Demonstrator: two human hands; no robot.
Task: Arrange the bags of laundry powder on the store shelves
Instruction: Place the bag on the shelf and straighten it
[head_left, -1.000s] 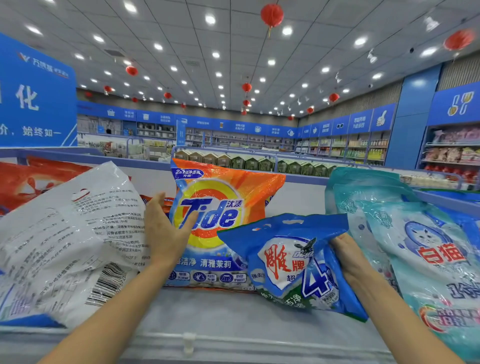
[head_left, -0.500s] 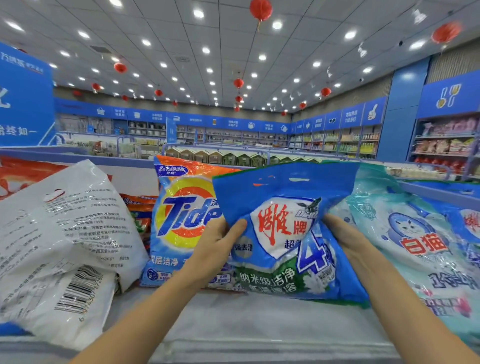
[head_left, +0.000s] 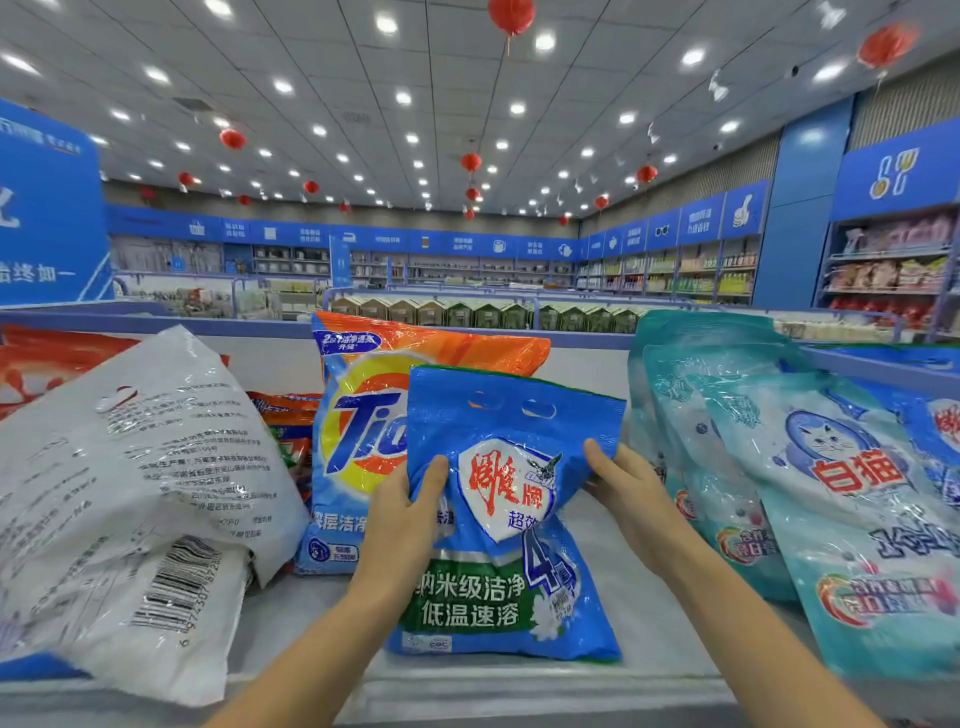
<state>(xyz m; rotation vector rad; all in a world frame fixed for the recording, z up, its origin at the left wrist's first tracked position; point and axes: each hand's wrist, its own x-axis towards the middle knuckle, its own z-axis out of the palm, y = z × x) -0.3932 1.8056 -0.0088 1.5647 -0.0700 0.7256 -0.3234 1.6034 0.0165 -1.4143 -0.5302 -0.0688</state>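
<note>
In the centre of the frame, on the grey shelf (head_left: 649, 639), gripping a blue bag of laundry powder (head_left: 514, 525) from both sides. Kept upright, bottom edge down at the shelf surface, front with red characters toward the camera. On its left edge, the left hand (head_left: 402, 519), thumb across the front and fingers behind. On its right edge, the right hand (head_left: 631, 499), curled around the plastic, thumb on the front. Just behind, partly covered, an orange and blue Tide bag (head_left: 363, 415), also upright. At the left of the frame, leaning toward the centre, a white bag (head_left: 135, 493) with printed back and barcode outward. Behind that, at the far left, a red-orange bag (head_left: 47, 358). At the right of the frame, a tilted row of teal bags (head_left: 831, 493) with a cat picture, near the right hand; touching or not, cannot tell. In the upper part, blue signs and red lanterns (head_left: 511, 15) under the ceiling.
</note>
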